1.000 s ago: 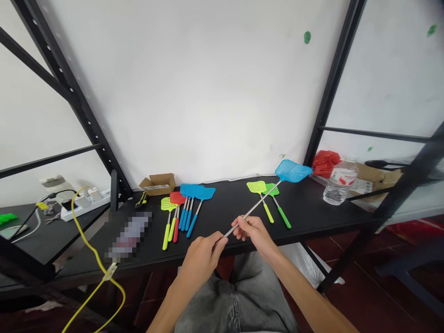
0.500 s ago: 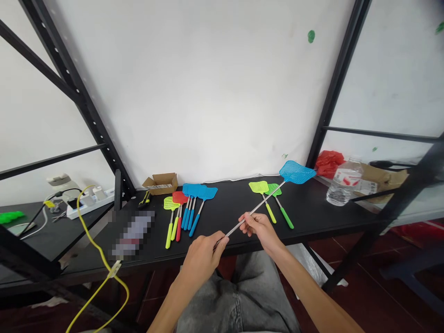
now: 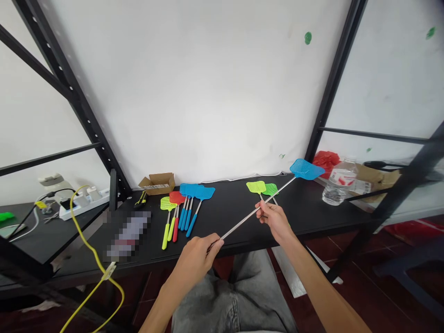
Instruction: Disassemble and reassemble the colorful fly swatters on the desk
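A fly swatter with a blue mesh head (image 3: 306, 169) and a thin metal rod slants up to the right between my hands. My left hand (image 3: 198, 251) is closed around its lower end, hiding the handle. My right hand (image 3: 275, 221) pinches the rod about midway. Just beyond that hand lie a yellow-green fly swatter (image 3: 255, 187) and a green fly swatter (image 3: 270, 188), partly covered by it. To the left, several swatters lie side by side: yellow-green ones (image 3: 168, 203), a red one (image 3: 176, 198) and several blue ones (image 3: 204, 193).
The black tabletop (image 3: 229, 217) meets a white wall. An open cardboard box (image 3: 157, 184), a yellow-black cutter (image 3: 141, 199), a power strip (image 3: 85, 203) and a yellow cable (image 3: 93, 249) are on the left. Right are a water bottle (image 3: 340, 181), a red bag (image 3: 325, 163) and shelf posts (image 3: 329, 88).
My right hand has moved right and slightly up along with the rod, farther from my left hand. The blue head now reaches farther right, and the rod between my hands looks longer.
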The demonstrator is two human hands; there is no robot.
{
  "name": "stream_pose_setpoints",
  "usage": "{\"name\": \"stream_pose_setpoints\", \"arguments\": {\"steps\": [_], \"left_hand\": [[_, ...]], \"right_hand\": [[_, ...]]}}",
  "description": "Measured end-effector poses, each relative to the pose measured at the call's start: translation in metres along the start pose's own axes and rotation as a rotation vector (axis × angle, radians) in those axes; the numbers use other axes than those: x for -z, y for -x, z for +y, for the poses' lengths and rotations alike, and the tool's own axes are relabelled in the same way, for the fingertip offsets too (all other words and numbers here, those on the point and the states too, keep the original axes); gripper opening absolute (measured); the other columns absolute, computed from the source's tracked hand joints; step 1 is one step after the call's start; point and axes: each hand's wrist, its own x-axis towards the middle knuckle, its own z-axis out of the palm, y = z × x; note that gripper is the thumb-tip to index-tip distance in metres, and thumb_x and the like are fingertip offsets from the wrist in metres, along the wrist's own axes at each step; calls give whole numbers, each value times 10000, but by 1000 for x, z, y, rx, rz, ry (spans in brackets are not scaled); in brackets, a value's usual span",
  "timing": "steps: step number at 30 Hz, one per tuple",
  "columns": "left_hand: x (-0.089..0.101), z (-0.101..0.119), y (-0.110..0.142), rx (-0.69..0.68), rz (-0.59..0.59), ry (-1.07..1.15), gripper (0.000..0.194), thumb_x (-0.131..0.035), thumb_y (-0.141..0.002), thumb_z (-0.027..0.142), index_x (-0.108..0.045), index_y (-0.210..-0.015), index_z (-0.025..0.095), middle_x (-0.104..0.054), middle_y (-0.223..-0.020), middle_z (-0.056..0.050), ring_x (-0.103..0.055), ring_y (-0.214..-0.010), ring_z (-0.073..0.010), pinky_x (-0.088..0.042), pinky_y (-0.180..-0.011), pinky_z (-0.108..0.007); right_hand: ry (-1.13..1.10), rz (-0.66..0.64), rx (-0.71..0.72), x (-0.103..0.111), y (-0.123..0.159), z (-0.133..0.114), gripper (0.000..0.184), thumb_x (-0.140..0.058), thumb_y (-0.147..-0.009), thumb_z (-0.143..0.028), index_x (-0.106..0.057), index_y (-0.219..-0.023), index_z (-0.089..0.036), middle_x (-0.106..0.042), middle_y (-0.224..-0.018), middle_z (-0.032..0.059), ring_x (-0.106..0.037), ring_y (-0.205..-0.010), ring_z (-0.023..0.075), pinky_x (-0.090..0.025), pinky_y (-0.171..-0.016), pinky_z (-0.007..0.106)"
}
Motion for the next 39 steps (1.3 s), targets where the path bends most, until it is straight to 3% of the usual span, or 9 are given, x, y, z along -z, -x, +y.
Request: {"name": "stream_pose_setpoints", "arguments": {"steps": [13, 24, 39], "left_hand": [[7, -5, 1, 41, 15, -21, 374, -339, -1003, 433, -547, -772, 225, -474, -589, 35, -451, -555, -146, -237, -574, -261], [-6, 7, 0, 30, 37, 34, 339, -320, -1010, 396, -506, -784, 224, -466, -606, 32, -448, -551, -146, -226, -554, -257], [-7, 6, -4, 19, 33, -10, 358, -311, -1023, 401, -540, -800, 241, -507, -615, 29, -482, -590, -153, -244, -593, -263]], "right_hand": [[-11, -66, -9, -8, 7, -4, 449, -728, -744, -592, -705, -859, -159, -617, -673, 29, -543, -575, 132, -373, -503, 249], [37, -455, -101, -62, 47, 32, 470, -582, -865, -616, -677, -937, -161, -668, -754, 50, -586, -597, 129, -401, -509, 233], [55, -325, -69, -49, 34, 17, 494, -641, -808, -630, -725, -807, -143, -666, -673, 67, -569, -585, 136, -376, -515, 241]]}}
